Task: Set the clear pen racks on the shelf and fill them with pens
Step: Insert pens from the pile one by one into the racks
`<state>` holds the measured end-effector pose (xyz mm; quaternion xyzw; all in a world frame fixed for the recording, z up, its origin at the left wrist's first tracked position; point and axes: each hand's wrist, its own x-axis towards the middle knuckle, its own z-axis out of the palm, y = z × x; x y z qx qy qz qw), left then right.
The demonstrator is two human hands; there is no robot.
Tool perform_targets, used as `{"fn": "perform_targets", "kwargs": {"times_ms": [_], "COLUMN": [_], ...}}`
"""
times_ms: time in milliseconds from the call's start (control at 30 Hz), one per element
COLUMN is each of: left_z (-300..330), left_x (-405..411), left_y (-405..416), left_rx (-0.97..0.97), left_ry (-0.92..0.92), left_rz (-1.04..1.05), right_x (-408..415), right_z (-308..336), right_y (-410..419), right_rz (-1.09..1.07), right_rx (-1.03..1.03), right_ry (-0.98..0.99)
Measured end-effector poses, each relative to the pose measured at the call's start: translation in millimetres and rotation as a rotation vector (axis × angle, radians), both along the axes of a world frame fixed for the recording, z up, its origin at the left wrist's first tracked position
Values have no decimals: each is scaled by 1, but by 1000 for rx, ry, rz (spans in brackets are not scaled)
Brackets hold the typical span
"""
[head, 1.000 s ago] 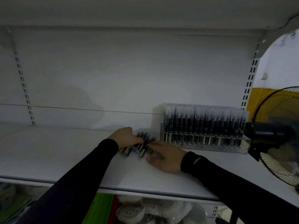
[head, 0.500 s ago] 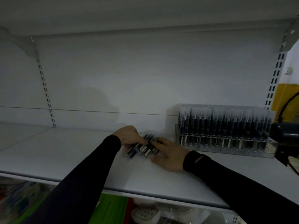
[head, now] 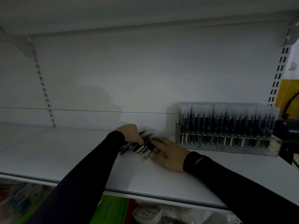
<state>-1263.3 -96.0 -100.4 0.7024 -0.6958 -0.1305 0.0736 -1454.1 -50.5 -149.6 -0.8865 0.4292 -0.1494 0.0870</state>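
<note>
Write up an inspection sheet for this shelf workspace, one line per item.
Surface: white shelf, dimly lit.
Job's things: clear pen rack at the right rear, filled with upright pens; loose pens lying in a bunch to its left.
Clutter: nothing seen on this shelf.
Grippers: left hand grips the loose pens; right hand rests flat on them.
Cables: nothing seen.
Surroundings: fan at the right edge; packaged goods on the shelf below.
</note>
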Motion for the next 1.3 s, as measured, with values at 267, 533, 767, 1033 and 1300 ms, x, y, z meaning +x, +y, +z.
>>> {"fn": "perform_targets", "kwargs": {"times_ms": [267, 533, 767, 1033, 1300], "left_z": [0, 2, -7, -3, -6], "left_x": [15, 30, 12, -27, -62], "left_y": [1, 12, 32, 54, 54], "left_rx": [18, 38, -28, -25, 25], "left_ry": [-29, 487, 1103, 1349, 1329], "left_rz": [-45, -70, -72, -220, -281], "right_x": [0, 1, -4, -20, -59], "right_z": [-4, -6, 0, 29, 53], "right_y": [-1, -4, -7, 4, 15], "right_rz": [17, 62, -52, -294, -211], "right_rx": [-75, -76, -167, 19, 386], "right_ry": [-27, -74, -356, -959, -1596]}}
